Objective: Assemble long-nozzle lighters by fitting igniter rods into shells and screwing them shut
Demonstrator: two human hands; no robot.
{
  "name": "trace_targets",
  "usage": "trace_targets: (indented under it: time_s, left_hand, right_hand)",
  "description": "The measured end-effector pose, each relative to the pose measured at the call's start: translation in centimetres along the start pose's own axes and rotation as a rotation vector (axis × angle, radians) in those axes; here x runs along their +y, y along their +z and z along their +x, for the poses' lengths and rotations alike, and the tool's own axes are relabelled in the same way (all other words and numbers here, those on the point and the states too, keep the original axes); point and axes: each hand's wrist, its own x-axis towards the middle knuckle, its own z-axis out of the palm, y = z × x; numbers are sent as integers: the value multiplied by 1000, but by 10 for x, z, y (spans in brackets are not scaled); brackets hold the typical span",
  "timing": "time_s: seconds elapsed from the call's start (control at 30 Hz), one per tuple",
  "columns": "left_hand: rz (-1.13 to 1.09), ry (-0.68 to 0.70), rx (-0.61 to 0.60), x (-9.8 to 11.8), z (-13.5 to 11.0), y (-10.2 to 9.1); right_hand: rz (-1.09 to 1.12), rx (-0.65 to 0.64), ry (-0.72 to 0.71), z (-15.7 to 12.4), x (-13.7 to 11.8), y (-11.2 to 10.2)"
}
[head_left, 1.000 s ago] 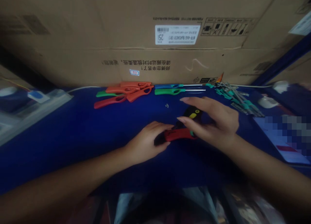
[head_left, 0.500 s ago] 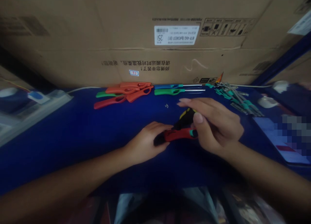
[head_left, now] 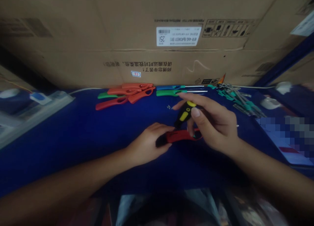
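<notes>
My right hand [head_left: 213, 121] grips a black tool with yellow inserts [head_left: 183, 114], thumb on top, its lower tip pointing down towards a red-and-black tool [head_left: 180, 136] that lies on the blue table [head_left: 73, 131]. My left hand [head_left: 147, 144] is curled round the black end of that red tool and holds it flat on the table. The two hands are close together at the middle of the table.
Orange and green plastic handles [head_left: 125, 94] lie in a pile at the back. Blue and green long-nosed lighters [head_left: 179, 90] sit beside them, and several teal-handled metal parts [head_left: 237, 96] are at the back right. A large cardboard box [head_left: 157, 36] walls the far side.
My right hand closed on the black-and-yellow tool and lifted its handle up and away from the table. My left hand stayed on the red tool.
</notes>
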Motion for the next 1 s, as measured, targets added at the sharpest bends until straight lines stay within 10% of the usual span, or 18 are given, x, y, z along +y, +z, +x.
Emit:
trace_targets:
  time_s: [0.2, 0.37, 0.6, 0.8, 1.0]
  left_hand:
    - [-9, -2, -1, 0, 1, 0]
    - [-18, -2, 10, 1, 1, 0]
    - [-14, -2, 9, 0, 1, 0]
    - [-11, -8, -7, 1, 1, 0]
    - [14, 0, -2, -1, 0, 0]
  right_hand:
    - [-256, 156, -269, -3, 5, 0]
    - [-30, -55, -44, -3, 1, 3]
    - [-237, 55, -186, -2, 5, 2]
    - [114, -175, 53, -2, 4, 4]
    - [-252, 66, -239, -1, 8, 1]
